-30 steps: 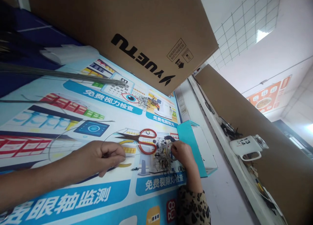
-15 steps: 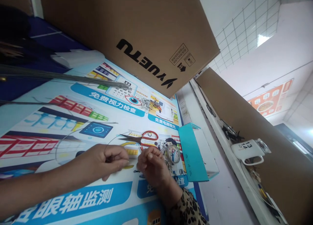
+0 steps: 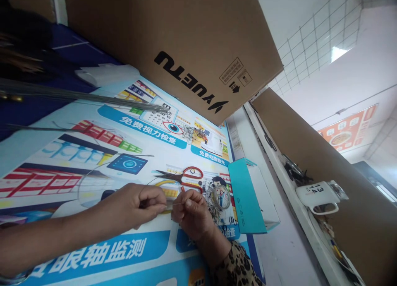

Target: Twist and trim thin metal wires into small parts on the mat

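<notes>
One large cardboard box (image 3: pixel 186 33) fills the upper centre of the frame. One teal box (image 3: pixel 249 201) stands right of centre. Two hands are at lower centre, left hand (image 3: pixel 147 203) and right hand (image 3: pixel 194 213), fingers pinched narrow. One pair of red-handled scissors (image 3: pixel 178 177) lies above; the right hand partly blocks its lower handle. One round container (image 3: pixel 222 197) is right of them. One thin wire (image 3: pixel 176 203) is held between the hands.

The ends of a thin pale strand (image 3: pixel 176 203) are hidden within the bare left hand (image 3: pixel 144 204) and bare right hand (image 3: pixel 194 215). Curved yellow handles (image 3: pixel 167 182) lie partly behind them. The left edge cuts off a bundle of straight grey wires (image 3: pixel 124 101). A dark upper-left shape (image 3: pixel 25 31) is blurred. The large brown cardboard box's (image 3: pixel 198 29) small print is illegible.
</notes>
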`<state>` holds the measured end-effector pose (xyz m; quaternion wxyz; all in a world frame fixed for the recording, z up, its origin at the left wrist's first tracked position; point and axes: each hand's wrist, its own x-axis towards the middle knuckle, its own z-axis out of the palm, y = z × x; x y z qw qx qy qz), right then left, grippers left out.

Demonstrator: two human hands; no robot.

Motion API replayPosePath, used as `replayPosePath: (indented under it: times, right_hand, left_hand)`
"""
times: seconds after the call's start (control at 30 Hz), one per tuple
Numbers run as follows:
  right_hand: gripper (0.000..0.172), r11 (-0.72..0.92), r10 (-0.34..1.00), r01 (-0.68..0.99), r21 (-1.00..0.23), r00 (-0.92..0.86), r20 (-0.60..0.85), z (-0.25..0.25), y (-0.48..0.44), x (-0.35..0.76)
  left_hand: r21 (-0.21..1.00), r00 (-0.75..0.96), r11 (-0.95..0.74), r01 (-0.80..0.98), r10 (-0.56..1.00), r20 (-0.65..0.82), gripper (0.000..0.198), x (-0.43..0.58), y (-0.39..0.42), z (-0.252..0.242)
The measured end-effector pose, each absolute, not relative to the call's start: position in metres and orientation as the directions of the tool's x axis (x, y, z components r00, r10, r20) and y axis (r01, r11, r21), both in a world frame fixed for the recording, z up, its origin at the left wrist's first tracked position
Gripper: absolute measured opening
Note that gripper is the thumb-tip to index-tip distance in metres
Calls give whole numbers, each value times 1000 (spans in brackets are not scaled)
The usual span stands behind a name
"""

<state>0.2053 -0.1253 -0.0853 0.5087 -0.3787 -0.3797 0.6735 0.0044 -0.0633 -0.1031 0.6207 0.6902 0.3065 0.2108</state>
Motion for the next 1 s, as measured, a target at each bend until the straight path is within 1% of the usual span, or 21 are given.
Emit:
replayPosePath:
  times: [0.13, 0.3, 0.47, 0.57, 0.7, 0.83, 1.0]
  right_hand:
    - [36, -177, 977, -367, -913, -180, -117, -85, -126, 204]
    - [34, -178, 979, -374, -910, -165, -123, -84, -127, 203]
    - [34, -159, 983, -327, -931, -137, -120, -83, -127, 202]
    - [32, -152, 984, -335, -930, -135, -112, -83, -128, 202]
    - [30, -140, 986, -327, -934, -130, -103, -83, -128, 202]
    - [32, -141, 988, -292, -946, -110, -113, -83, -129, 203]
    - [31, -145, 987, -300, -943, -111, -117, -84, -129, 203]
  left_hand:
    - [985, 699, -96, 145, 714, -33, 21, 5, -63, -105]
    - [984, 695, -111, 137, 719, -16, 19, 4, -63, -108]
    - [978, 688, -162, 130, 725, 28, 17, 4, -61, -108]
    - [973, 692, -190, 128, 720, 50, 17, 4, -61, -108]
    - [966, 689, -215, 142, 722, 59, 14, 2, -62, -109]
    - [961, 692, -229, 155, 719, 60, 14, 1, -62, -108]
    - [953, 709, -256, 160, 701, 69, 11, 1, -60, -106]
